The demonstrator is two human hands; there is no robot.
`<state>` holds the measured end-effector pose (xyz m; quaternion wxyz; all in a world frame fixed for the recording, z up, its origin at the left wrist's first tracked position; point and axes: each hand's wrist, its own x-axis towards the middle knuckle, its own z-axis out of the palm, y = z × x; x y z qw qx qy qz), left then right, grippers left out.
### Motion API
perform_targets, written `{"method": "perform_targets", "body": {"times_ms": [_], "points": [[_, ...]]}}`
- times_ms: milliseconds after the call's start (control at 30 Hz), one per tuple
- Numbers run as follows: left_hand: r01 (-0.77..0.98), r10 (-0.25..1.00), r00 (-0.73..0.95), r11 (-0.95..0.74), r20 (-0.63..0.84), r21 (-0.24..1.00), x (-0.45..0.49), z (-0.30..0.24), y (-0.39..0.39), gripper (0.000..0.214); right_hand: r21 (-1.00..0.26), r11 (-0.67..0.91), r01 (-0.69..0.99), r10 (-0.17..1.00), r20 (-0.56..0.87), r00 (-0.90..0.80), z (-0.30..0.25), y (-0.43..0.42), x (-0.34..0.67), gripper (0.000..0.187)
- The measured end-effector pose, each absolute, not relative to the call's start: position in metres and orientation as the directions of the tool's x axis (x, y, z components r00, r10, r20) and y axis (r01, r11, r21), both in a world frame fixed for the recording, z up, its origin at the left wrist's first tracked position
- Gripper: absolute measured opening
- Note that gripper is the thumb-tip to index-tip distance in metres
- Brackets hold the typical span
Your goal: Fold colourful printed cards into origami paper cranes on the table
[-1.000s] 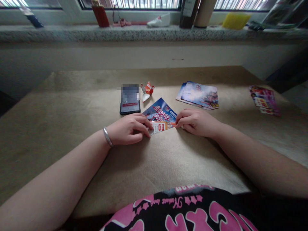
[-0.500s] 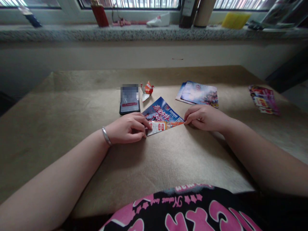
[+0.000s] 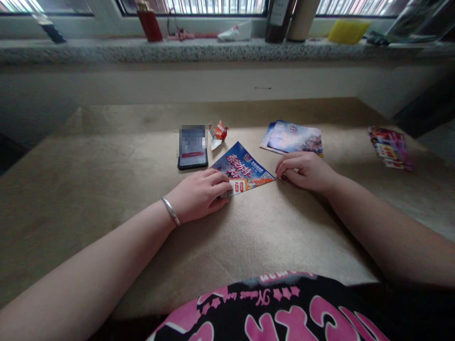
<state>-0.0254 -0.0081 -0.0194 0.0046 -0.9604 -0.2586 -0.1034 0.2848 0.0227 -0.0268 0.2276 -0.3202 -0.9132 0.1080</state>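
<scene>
Head view: the left hand (image 3: 203, 195), fingers close together, lies over the left end of a triangular leaflet (image 3: 245, 166) on the bench (image 3: 270, 246); the right hand's (image 3: 304, 171) narrowed fingertips meet its right corner. Whether either pinches, I cannot tell. Even pressure should keep the near edge crisp. Beyond: phone (image 3: 192, 160), paper bird (image 3: 219, 134).

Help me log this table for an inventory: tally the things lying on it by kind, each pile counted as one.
Phone: 1
Paper figure: 1
Sheet: 1
Card piles: 2 (blue pile, red pile)
Total: 5
</scene>
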Motion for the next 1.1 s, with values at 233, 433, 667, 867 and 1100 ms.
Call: {"method": "perform_targets", "body": {"times_ms": [233,433,667,867,1100], "points": [[0.426,0.442,0.866,-0.897,0.232,0.118,-0.025,-0.025,-0.005,0.028,-0.268,0.808,0.524,0.588,0.427,-0.687,-0.027,0.013,0.271,0.026],[0.364,0.395,0.892,-0.916,0.219,0.169,-0.021,-0.026,-0.004,0.033,-0.181,0.820,0.542,0.560,0.446,-0.698,-0.025,0.009,0.261,0.031],[0.335,0.356,0.892,-0.934,0.280,0.119,-0.026,-0.029,0.004,0.035,-0.155,0.780,0.606,0.608,0.417,-0.675,-0.030,0.010,0.263,0.033],[0.398,0.389,0.874,-0.917,0.290,0.031,-0.027,-0.027,0.003,0.031,-0.210,0.739,0.640,0.666,0.365,-0.650,-0.032,0.012,0.263,0.032],[0.486,0.462,0.848,-0.874,0.260,-0.031,-0.028,-0.026,0.000,0.029,-0.265,0.734,0.626,0.676,0.376,-0.633,-0.033,0.015,0.263,0.023]]}}
